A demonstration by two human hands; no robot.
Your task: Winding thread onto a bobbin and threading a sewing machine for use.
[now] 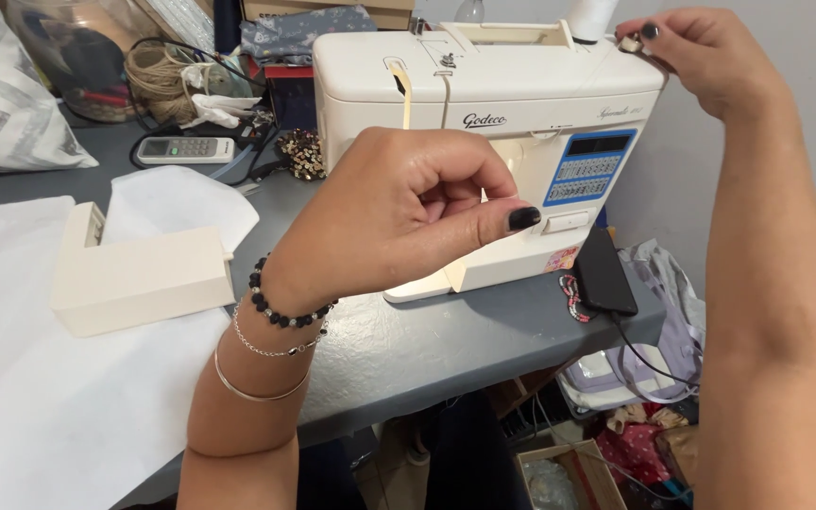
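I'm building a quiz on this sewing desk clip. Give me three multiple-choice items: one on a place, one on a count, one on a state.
1. Where does the flat black phone-like device lie?
A. On the grey table, right of the cream sewing machine
B. On the white sheet
C. On top of the machine

2. How many bracelets are on the left wrist?
A. One
B. Three
C. Five

3. What is the right hand doing?
A. Lying flat on the table
B. Pinching a small metallic piece at the machine's top right corner
C. Gripping the remote

Answers:
1 A: it rests on the grey table by the base of the cream sewing machine.
2 B: a black beaded bracelet, a thin chain and a plain bangle show behind the left hand.
3 B: its fingers close on the small metallic piece.
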